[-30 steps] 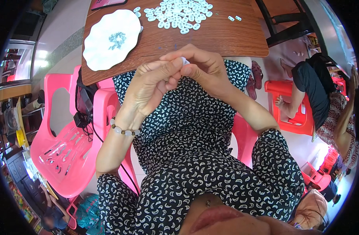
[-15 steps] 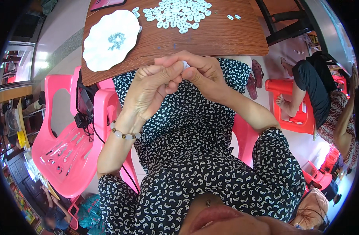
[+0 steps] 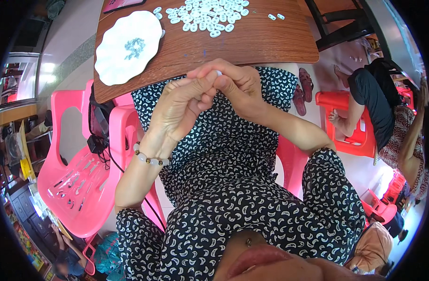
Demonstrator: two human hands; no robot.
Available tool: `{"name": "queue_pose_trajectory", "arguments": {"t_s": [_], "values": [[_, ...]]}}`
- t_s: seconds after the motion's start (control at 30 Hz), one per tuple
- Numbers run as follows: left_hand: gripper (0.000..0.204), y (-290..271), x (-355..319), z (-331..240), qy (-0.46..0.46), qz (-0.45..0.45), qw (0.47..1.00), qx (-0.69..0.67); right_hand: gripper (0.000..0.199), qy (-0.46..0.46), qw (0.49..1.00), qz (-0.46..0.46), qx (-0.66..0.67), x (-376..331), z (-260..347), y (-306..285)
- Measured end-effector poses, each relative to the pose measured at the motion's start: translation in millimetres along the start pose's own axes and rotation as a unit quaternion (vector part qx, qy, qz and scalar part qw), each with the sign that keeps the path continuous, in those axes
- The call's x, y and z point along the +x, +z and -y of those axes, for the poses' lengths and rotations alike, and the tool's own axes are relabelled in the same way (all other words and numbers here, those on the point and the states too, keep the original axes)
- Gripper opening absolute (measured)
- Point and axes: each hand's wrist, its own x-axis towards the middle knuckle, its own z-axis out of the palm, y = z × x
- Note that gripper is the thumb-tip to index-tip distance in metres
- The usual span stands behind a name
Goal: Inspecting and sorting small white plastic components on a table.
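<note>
Just past the table's near edge, over my lap, my left hand (image 3: pixel 179 105) and my right hand (image 3: pixel 242 89) meet at the fingertips. Pinched between them is a small white plastic piece (image 3: pixel 218 73), mostly covered by thumbs and fingers. A heap of small white oval pieces with openings in them (image 3: pixel 207 18) lies farther off on the brown wooden table (image 3: pixel 261 42). To the left stands a white wavy-rimmed plate (image 3: pixel 107 65), holding a little pile of tiny silvery parts (image 3: pixel 134 48), too small to make out.
Two white pieces (image 3: pixel 276 17) lie apart at the table's right. A pink device (image 3: pixel 123 3) rests at the far left corner. On my left is a pink plastic chair (image 3: pixel 78 187) with a black bag and cable; a person sits near a red stool (image 3: pixel 352 136) on the right.
Both hands stay joined at the fingertips, with small finger shifts. Less of the white piece shows now. The whole view has shifted slightly.
</note>
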Motion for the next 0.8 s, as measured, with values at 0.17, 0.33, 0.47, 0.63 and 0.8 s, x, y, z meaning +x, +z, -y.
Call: {"name": "queue_pose_trajectory", "arguments": {"t_s": [0.17, 0.33, 0.47, 0.63, 0.8], "values": [[0.017, -0.2, 3.9, 3.6, 0.016, -0.024, 1.0, -0.011, 0.03, 0.052, 0.997, -0.003, 0.065, 3.2, -2.6, -0.2], [0.018, 0.8, 8.8, 2.5, 0.097, -0.03, 0.993, 0.061, 0.035, 0.038, 0.995, 0.053, 0.077, 13.5, -7.5, -10.7], [0.02, -1.0, 9.9, 3.3, 0.124, -0.036, 0.987, 0.093, 0.046, 0.075, 0.99, 0.061, 0.107, 13.8, -11.0, -10.8], [0.021, -5.4, 7.5, 1.4, 0.164, -0.058, 0.972, 0.156, 0.059, 0.124, 0.977, 0.085, 0.15, 12.9, -12.0, -15.6], [0.021, -5.8, 7.2, 1.8, 0.194, -0.066, 0.956, 0.208, 0.058, 0.112, 0.984, 0.097, 0.098, 13.4, -16.8, -19.2]]}}
